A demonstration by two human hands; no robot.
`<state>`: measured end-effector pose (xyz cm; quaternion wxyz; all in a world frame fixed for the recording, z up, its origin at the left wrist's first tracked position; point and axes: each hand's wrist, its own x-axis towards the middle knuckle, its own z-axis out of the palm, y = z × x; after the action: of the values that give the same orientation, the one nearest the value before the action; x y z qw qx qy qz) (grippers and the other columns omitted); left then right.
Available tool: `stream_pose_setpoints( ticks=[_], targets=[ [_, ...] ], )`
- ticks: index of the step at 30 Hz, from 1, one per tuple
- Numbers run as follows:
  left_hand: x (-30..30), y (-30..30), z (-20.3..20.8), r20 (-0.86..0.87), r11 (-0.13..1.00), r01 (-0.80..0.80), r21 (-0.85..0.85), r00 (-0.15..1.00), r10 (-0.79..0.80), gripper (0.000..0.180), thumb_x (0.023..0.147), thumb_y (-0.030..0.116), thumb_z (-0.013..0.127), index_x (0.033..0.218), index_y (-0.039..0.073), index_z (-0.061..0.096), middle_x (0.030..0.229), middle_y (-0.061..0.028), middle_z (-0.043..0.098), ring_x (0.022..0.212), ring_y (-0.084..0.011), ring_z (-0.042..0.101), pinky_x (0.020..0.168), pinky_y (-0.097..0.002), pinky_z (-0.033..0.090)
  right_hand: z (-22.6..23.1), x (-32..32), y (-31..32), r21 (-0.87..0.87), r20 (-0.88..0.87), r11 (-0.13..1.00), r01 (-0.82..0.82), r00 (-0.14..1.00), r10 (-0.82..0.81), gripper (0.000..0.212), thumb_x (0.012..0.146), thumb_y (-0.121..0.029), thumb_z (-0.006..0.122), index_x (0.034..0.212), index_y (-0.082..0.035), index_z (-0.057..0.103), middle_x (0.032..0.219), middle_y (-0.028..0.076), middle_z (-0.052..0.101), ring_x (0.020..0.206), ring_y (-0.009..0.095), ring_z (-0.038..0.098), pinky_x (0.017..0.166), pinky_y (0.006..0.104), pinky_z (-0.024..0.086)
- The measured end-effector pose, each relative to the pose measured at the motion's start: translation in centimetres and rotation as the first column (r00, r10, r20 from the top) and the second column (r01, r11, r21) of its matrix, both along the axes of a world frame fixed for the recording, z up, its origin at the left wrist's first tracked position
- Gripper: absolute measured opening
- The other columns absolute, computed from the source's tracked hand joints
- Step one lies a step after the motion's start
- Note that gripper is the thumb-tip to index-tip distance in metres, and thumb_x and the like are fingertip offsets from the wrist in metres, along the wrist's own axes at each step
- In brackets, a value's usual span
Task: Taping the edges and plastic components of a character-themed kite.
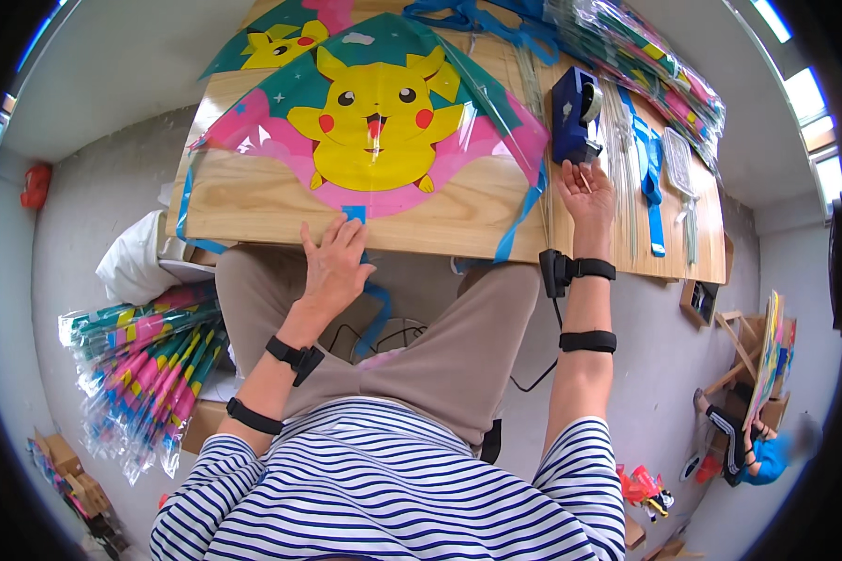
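A kite [384, 117] with a yellow cartoon figure on green and pink lies spread on the wooden table [458, 227]. At its bottom edge is a blue ribbon tail [354, 213], which hangs over the table's near edge. My left hand [335, 262] is open, its fingertips resting on that ribbon. A dark blue tape dispenser [571, 117] stands right of the kite. Palm up, my right hand [587, 194] is at the dispenser's near end with its fingers curled in. Any tape between those fingers is too small to make out.
Thin rods [617, 178], blue ribbon strips [647, 168] and a clear plastic box [678, 159] lie at right. Packed kites [646, 75] fill the far right corner; more bundles [150, 365] stand left of my legs. Another person [762, 453] sits at far right.
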<state>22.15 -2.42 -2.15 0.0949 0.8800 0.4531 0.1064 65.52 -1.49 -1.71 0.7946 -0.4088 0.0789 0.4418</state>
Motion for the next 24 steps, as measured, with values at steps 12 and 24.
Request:
stream_pose_setpoints(
  ticks=[12,24],
  targets=[
    [0.5,0.3,-0.1,0.045,0.999,-0.041,-0.008,0.998,0.041,0.060,0.072,0.020,0.077,0.125,0.004,0.054,0.131,-0.0080,0.045,0.130,-0.0269,0.041,0.105,-0.0718,0.018,-1.7,1.1,0.4,-0.666,0.633,0.675,0.318,0.719,0.286,0.008,0.073,-0.007,0.065,0.073,-0.001,0.062,0.057,0.004,0.051,0.047,0.015,0.049,0.046,0.0286,0.040],
    [-0.1,-0.9,-0.9,0.063,0.995,-0.085,0.060,0.995,0.081,0.066,0.068,0.021,0.079,0.126,0.005,0.054,0.123,-0.0086,0.044,0.123,-0.0314,0.039,0.105,-0.0740,0.013,6.6,-19.5,8.2,-0.723,0.674,0.460,-0.516,-0.675,0.301,0.012,0.073,-0.009,0.064,0.076,0.002,0.060,0.070,0.014,0.059,0.063,0.028,0.057,0.058,0.0383,0.043]
  ],
)
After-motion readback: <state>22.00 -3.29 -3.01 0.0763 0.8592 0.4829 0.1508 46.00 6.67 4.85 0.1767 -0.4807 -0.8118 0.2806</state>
